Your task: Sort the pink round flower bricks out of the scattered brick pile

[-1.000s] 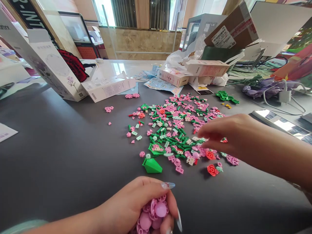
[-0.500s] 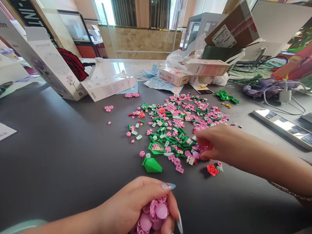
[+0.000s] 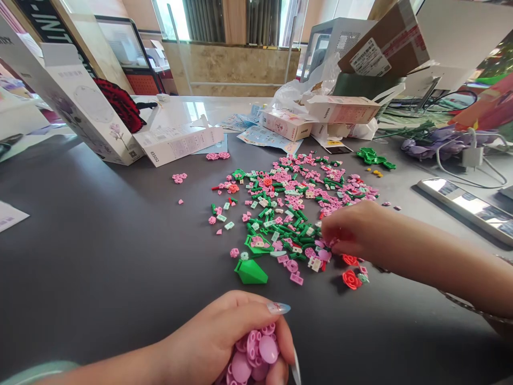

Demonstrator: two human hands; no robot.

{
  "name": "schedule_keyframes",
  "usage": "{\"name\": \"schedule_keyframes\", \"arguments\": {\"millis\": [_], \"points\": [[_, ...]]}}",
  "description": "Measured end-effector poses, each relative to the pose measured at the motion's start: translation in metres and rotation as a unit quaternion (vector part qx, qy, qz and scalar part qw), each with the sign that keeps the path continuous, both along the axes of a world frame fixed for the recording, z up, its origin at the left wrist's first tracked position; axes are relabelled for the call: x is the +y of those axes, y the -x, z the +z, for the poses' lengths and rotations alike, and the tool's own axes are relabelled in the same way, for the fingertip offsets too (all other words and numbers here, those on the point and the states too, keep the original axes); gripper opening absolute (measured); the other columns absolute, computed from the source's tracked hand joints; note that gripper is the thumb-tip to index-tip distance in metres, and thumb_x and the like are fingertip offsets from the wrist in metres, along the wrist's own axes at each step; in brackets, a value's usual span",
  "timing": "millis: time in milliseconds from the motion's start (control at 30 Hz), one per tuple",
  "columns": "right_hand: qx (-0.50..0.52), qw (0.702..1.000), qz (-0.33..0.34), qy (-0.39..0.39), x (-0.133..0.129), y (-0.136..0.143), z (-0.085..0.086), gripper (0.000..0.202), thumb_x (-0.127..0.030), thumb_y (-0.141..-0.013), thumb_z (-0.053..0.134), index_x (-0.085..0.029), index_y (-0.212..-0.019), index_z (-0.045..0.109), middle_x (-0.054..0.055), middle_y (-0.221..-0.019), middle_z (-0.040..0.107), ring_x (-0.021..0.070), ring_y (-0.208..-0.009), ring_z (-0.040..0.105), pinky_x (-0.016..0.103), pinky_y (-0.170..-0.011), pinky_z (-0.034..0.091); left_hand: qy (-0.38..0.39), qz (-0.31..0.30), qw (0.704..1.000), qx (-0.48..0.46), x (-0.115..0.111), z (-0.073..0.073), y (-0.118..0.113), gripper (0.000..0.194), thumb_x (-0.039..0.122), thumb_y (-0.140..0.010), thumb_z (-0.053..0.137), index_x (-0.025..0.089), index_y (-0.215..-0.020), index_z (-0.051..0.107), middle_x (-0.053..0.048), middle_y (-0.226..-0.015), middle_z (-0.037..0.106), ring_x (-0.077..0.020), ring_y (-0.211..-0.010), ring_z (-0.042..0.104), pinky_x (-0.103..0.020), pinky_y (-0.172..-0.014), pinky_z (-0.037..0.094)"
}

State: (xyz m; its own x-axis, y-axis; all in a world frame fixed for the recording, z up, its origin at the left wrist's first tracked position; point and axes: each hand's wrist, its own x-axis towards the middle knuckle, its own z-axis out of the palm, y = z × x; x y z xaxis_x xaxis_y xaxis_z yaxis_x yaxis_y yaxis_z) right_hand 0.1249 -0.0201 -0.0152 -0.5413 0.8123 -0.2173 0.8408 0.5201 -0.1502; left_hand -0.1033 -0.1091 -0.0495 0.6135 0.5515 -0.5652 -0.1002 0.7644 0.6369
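Left grip (image 3: 234,323) tight round pink discs (image 3: 241,367) — right grip (image 3: 349,231), hold unclear, among bricks (image 3: 294,203), red roses (image 3: 351,279) near.

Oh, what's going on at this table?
A person is sorting through things bare-handed. The left hand holds a cluster of pink pieces, some with round faces. The right hand is down at the loose pink, green, red and white pieces spread on the dark table; whether it grips one is unclear.

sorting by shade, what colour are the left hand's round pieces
Pink: the round pieces show best in the head view.
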Motion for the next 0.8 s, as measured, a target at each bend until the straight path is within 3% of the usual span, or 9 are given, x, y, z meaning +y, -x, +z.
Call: {"name": "schedule_keyframes", "arguments": {"millis": [133,533,800], "points": [[0.003,1.000,-0.022,0.017,0.0019,-0.0002,0.0001,0.021,-0.005,-0.075,0.050,-0.019,-0.059,0.054,-0.004,-0.056,0.057,0.0111,-0.050,0.050,0.024,-0.049,0.034,0.009,-0.002,1.000,0.006,-0.0006,0.0002,0.0003,0.038,0.050,-0.079,0.058,0.016,-0.060,0.058,0.003,-0.046,0.049,-0.0061,-0.035,0.031,-0.020,-0.034,0.017],[0.022,0.999,0.018,-0.026,-0.0009,-0.0014,-0.0048,0.022,-0.013,-0.081,0.049,-0.020,-0.065,0.062,-0.001,-0.056,0.058,0.0116,-0.050,0.050,0.025,-0.050,0.034,0.011,-0.001,1.000,0.004,-0.0006,0.0034,0.0010,0.036,0.044,-0.082,0.055,0.016,-0.060,0.058,0.003,-0.045,0.049,-0.0049,-0.033,0.028,-0.020,-0.034,0.015],[0.003,1.000,0.014,-0.024,0.0024,-0.0009,-0.0078,0.023,-0.013,-0.081,0.049,-0.019,-0.060,0.056,-0.001,-0.056,0.056,0.0114,-0.050,0.047,0.026,-0.049,0.030,0.016,-0.002,1.000,0.005,-0.0004,0.0036,0.0008,0.036,0.048,-0.078,0.059,0.016,-0.061,0.058,0.003,-0.047,0.050,-0.0044,-0.032,0.028,-0.021,-0.033,0.014]]}}
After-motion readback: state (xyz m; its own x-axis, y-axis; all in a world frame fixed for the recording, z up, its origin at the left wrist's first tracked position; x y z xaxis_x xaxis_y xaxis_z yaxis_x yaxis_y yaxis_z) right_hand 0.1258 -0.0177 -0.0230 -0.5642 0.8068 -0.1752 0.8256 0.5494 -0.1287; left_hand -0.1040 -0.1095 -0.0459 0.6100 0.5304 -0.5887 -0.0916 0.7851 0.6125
